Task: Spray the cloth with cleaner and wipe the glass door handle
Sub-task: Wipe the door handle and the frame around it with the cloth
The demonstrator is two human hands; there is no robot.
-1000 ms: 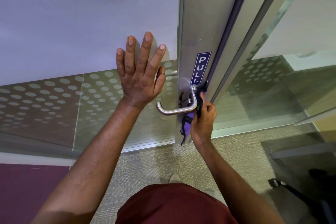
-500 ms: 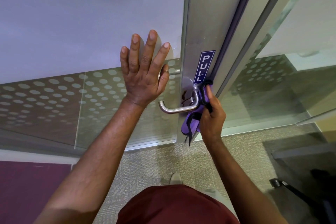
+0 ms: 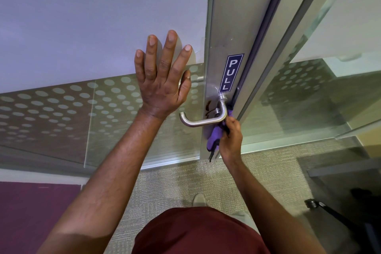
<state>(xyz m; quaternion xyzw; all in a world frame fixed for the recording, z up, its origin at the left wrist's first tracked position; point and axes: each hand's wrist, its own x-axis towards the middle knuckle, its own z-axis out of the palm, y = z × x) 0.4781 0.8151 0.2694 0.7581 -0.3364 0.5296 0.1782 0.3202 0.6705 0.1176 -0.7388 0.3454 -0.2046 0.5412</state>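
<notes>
A brushed-steel lever handle (image 3: 203, 118) juts left from the metal door frame (image 3: 228, 27), just under a blue PULL sticker (image 3: 231, 73). My right hand (image 3: 231, 139) grips a purple cloth (image 3: 214, 136) with a dark edge and presses it against the frame right below the handle's bend. My left hand (image 3: 164, 79) lies flat, fingers spread, on the frosted glass door (image 3: 82, 27) left of the handle. Dark reddish smears (image 3: 208, 107) mark the frame beside the handle's base. No spray bottle is in view.
The glass panel has a dotted band (image 3: 61, 109) at handle height. Beige carpet (image 3: 175, 183) and a purple floor area (image 3: 31, 212) lie below. A second glass panel (image 3: 329, 68) stands to the right, and a dark chair base with a caster (image 3: 313, 204) sits at the lower right.
My right hand with the cloth went up along the handle's right side, then came back down below its bend. My left hand stayed flat on the glass.
</notes>
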